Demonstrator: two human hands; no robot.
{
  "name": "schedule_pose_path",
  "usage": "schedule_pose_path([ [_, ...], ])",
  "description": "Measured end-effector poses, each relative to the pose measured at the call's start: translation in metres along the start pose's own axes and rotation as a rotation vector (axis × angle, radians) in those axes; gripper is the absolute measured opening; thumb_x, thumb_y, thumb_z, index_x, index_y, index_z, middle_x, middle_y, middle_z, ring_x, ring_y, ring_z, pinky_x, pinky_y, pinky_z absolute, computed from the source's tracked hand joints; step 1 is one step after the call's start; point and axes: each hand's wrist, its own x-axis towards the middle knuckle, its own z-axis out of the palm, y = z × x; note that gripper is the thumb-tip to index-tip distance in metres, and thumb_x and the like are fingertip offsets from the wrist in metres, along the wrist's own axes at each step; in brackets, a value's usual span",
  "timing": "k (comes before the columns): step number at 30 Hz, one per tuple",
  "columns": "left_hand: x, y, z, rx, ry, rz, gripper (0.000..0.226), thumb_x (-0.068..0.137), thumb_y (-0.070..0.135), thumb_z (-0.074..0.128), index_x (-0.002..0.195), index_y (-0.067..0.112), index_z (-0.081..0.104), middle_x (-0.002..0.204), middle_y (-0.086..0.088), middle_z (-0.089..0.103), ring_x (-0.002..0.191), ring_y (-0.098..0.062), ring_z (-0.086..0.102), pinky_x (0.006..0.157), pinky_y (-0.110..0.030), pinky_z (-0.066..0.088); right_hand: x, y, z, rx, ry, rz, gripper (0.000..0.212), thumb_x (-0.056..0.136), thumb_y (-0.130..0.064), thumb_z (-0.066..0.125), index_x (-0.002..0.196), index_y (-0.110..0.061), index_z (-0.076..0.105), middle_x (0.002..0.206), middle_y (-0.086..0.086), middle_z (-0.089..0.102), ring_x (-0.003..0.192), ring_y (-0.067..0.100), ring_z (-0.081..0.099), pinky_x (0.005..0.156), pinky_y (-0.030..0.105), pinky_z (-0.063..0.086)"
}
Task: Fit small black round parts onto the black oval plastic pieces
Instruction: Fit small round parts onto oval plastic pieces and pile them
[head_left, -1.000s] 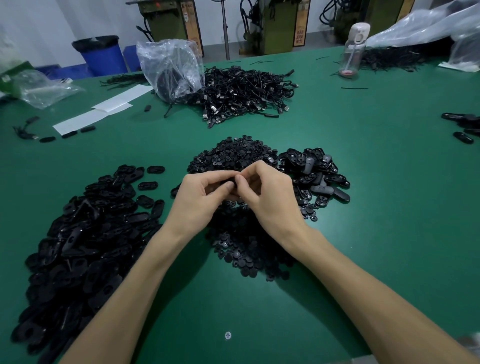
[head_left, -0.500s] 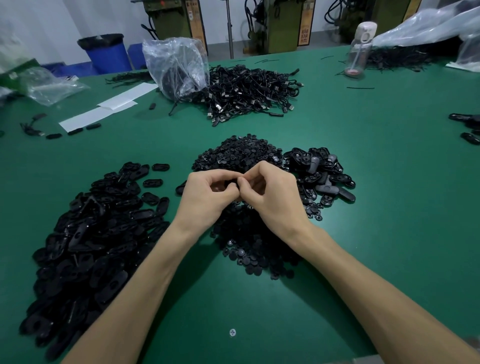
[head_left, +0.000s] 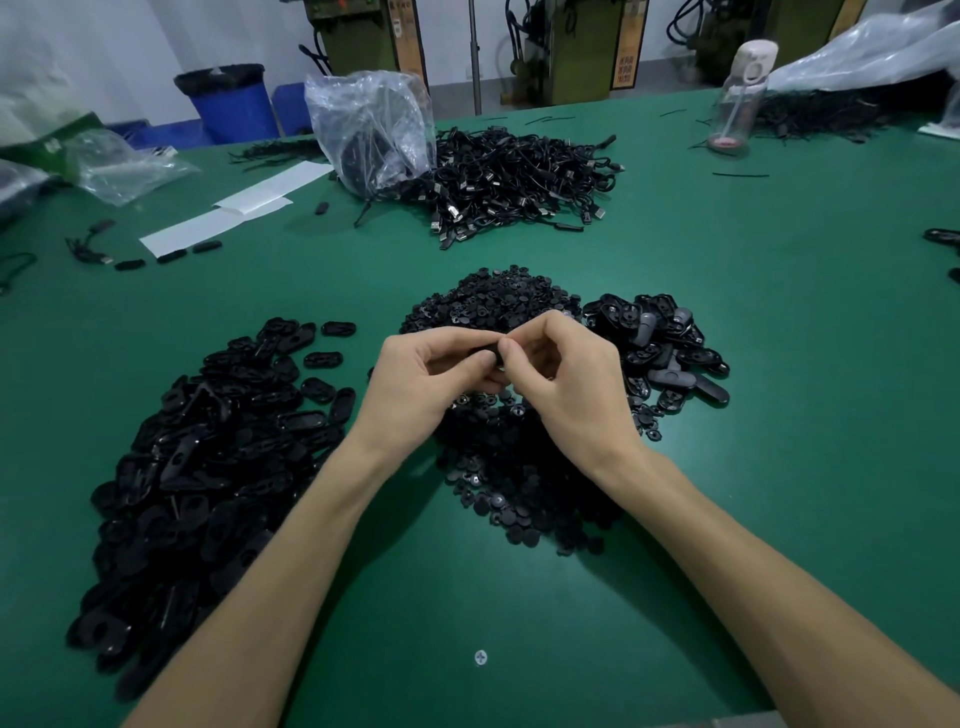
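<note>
Oval piece (head_left: 491, 349): small and black, held up at the centre of the view, above the table and between both hands. Fingers hide most of it.
Left hand (head_left: 421, 384): fingers curled, thumb and forefinger pinching the piece from its 9 o'clock side.
Right hand (head_left: 576, 384): fingers curled, thumb and forefinger tips closed on the piece's 3 o'clock end. Whether a round part sits under them cannot be told.
Round parts (head_left: 509, 499): a loose heap right under the hands, spreading towards 12 and 6 o'clock.
Fitted pile (head_left: 660, 348): a smaller heap at 2 o'clock from the hands, just beside the round parts. Its ovals seem to carry round inserts.
Oval pile (head_left: 208, 447): a large heap at 8 o'clock, apart from the round parts.
Step in hand: probably pressing a round part into the piece.
Doing it well: the left hand should hold the piece steady and level. The right should set the part squarely over its seat and press straight down, not at a tilt, until it sits flush. The heap below would catch a dropped part.
Table (head_left: 779, 364): green and wide.
Far side: tangled cables (head_left: 519, 176) at 12 o'clock, a clear bag (head_left: 371, 130) touching them at 11, and a bottle (head_left: 740, 98) at 1.
</note>
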Motion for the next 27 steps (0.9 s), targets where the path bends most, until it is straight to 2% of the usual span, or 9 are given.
schedule_pose_path([
  [5, 0.0, -0.005, 0.005, 0.014, 0.028, 0.001, 0.021, 0.095, -0.008, 0.067, 0.108, 0.006, 0.076, 0.091, -0.009, 0.08, 0.077, -0.021, 0.078, 0.075, -0.028, 0.062, 0.002, 0.003, -0.002, -0.015, 0.001, -0.018, 0.01, 0.096, -0.014, 0.069, 0.087, -0.017, 0.067, 0.077, -0.008, 0.067, 0.069, 0.006, 0.061, 0.062, 0.01, 0.044],
  [9, 0.001, -0.004, 0.001, 0.085, 0.082, 0.01, 0.018, 0.097, 0.002, 0.069, 0.111, 0.01, 0.077, 0.097, -0.005, 0.08, 0.089, -0.019, 0.078, 0.078, -0.032, 0.064, 0.005, 0.005, -0.004, -0.094, -0.001, -0.029, 0.008, 0.099, -0.017, 0.067, 0.091, -0.016, 0.066, 0.083, -0.008, 0.066, 0.074, 0.008, 0.061, 0.065, 0.015, 0.046],
  [11, 0.003, -0.003, -0.007, 0.279, 0.192, 0.047, 0.02, 0.101, 0.007, 0.065, 0.118, 0.011, 0.074, 0.107, -0.002, 0.078, 0.095, -0.014, 0.076, 0.081, -0.03, 0.063, 0.009, 0.006, -0.011, -0.172, 0.063, -0.022, 0.008, 0.1, -0.021, 0.064, 0.093, -0.018, 0.063, 0.086, -0.01, 0.062, 0.076, 0.004, 0.058, 0.068, 0.016, 0.047],
  [13, 0.005, -0.003, -0.022, 0.565, 0.366, 0.066, 0.028, 0.103, 0.001, 0.056, 0.124, 0.012, 0.07, 0.118, -0.001, 0.073, 0.104, -0.012, 0.072, 0.093, -0.028, 0.059, 0.016, 0.008, -0.022, -0.281, 0.16, -0.001, 0.008, 0.101, -0.023, 0.061, 0.094, -0.019, 0.061, 0.09, -0.009, 0.059, 0.077, 0.003, 0.055, 0.071, 0.019, 0.046],
  [15, 0.007, -0.007, -0.044, 0.839, 0.494, 0.005, 0.038, 0.102, -0.008, 0.048, 0.131, 0.009, 0.065, 0.129, -0.007, 0.068, 0.118, -0.019, 0.064, 0.108, -0.035, 0.051, 0.021, 0.014, -0.034, -0.406, 0.251, 0.029, 0.009, 0.101, -0.023, 0.06, 0.095, -0.016, 0.061, 0.096, -0.005, 0.057, 0.08, 0.008, 0.053, 0.078, 0.025, 0.045],
  [17, 0.007, -0.014, -0.064, 1.039, 0.519, -0.109, 0.043, 0.101, -0.011, 0.047, 0.138, 0.005, 0.061, 0.137, -0.014, 0.062, 0.128, -0.028, 0.057, 0.114, -0.044, 0.045, 0.024, 0.021, -0.042, -0.512, 0.28, 0.093, 0.01, 0.1, -0.021, 0.059, 0.1, -0.011, 0.064, 0.105, 0.002, 0.056, 0.094, 0.02, 0.054, 0.086, 0.035, 0.046],
  [20, 0.004, -0.024, -0.08, 1.184, 0.424, -0.256, 0.042, 0.101, -0.01, 0.05, 0.14, 0.002, 0.06, 0.14, -0.02, 0.06, 0.125, -0.036, 0.059, 0.11, -0.048, 0.045, 0.026, 0.03, -0.046, -0.695, 0.226, 0.203, 0.017, 0.099, -0.017, 0.058, 0.11, -0.007, 0.067, 0.117, 0.011, 0.054, 0.112, 0.03, 0.045, 0.097, 0.04, 0.038],
  [22, 0.004, -0.029, -0.083, 1.242, 0.368, -0.31, 0.031, 0.104, 0.0, 0.054, 0.133, 0.002, 0.067, 0.132, -0.02, 0.066, 0.119, -0.038, 0.063, 0.104, -0.051, 0.046, 0.025, 0.03, -0.045, -0.757, 0.198, 0.211, 0.021, 0.099, -0.017, 0.059, 0.115, -0.006, 0.068, 0.119, 0.012, 0.052, 0.117, 0.032, 0.041, 0.099, 0.041, 0.03],
  [27, 0.004, -0.029, -0.084, 1.214, 0.438, -0.314, 0.02, 0.102, 0.011, 0.065, 0.119, 0.01, 0.075, 0.117, -0.013, 0.073, 0.115, -0.035, 0.06, 0.103, -0.048, 0.034, 0.018, 0.02, -0.028, -0.62, -0.034, 0.048, 0.029, 0.098, -0.036, 0.064, 0.122, -0.021, 0.07, 0.118, 0.0, 0.056, 0.119, 0.02, 0.039, 0.096, 0.034, 0.023],
])
